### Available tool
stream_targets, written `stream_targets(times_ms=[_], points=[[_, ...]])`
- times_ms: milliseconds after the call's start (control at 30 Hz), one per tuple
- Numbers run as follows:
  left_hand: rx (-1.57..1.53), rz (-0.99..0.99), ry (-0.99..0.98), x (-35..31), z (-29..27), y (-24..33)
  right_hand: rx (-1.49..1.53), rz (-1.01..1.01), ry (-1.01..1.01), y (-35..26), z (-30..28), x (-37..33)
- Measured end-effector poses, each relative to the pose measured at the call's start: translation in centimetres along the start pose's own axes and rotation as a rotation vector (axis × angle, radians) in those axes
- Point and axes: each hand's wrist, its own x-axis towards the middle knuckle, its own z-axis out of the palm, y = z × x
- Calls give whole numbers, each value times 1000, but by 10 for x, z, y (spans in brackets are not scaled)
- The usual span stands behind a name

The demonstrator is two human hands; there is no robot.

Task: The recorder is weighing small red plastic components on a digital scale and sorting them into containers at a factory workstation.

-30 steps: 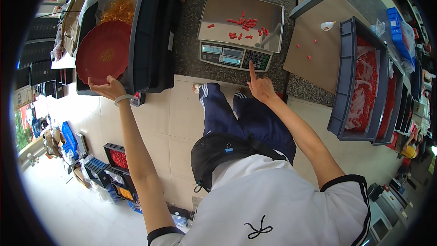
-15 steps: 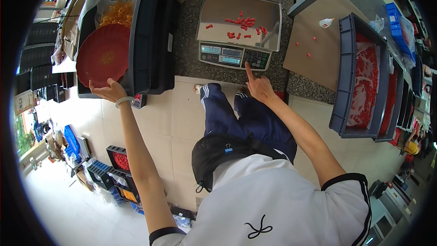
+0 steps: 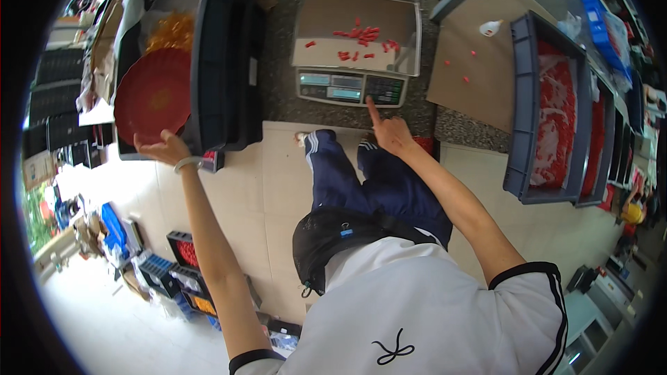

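Relative to the keypad [image 3: 386, 89], the right hand [image 3: 393, 135] sits a touch further left than a second ago, while the red pieces [image 3: 371, 30] keep their scatter on the scale [image 3: 319, 10]. Its index finger is stretched out at the keypad's near-left corner, the other fingers curl loosely, and it grips nothing visible. Beside it, the left hand [image 3: 163, 147] meets the near rim of a red plate [image 3: 153, 101], thumb and fingers parted; I cannot tell how firmly they pinch it. That plate rests at a dark bin [image 3: 201, 62], next to amber pieces [image 3: 171, 31]. Pieces already lie on the pan and the displays are lit; three more remain loose on a brown board [image 3: 479, 104]. Whether any keying remains, I cannot tell.
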Motion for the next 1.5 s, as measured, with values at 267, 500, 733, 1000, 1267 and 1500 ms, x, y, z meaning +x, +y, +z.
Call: stream_targets(times_ms=[267, 500, 733, 1000, 1267, 1500], points=[[46, 16, 8, 0, -2, -26, 244, 249, 955, 88, -117, -89], [-30, -64, -39, -2, 9, -8, -243, 1121, 809, 380, -70, -269], [-6, 85, 9, 4, -1, -26, 96, 1021, 293, 430, -30, -261], [-41, -59, -50, -11, 9, -2, -67, 1068, 307, 518, 26, -306], [-12, -58, -41, 1, -10, 10, 479, 1181, 629, 477, 34, -308], [-50, -134, -70, -6, -3, 9, 1811, 1052, 956, 485, 32, -355]])
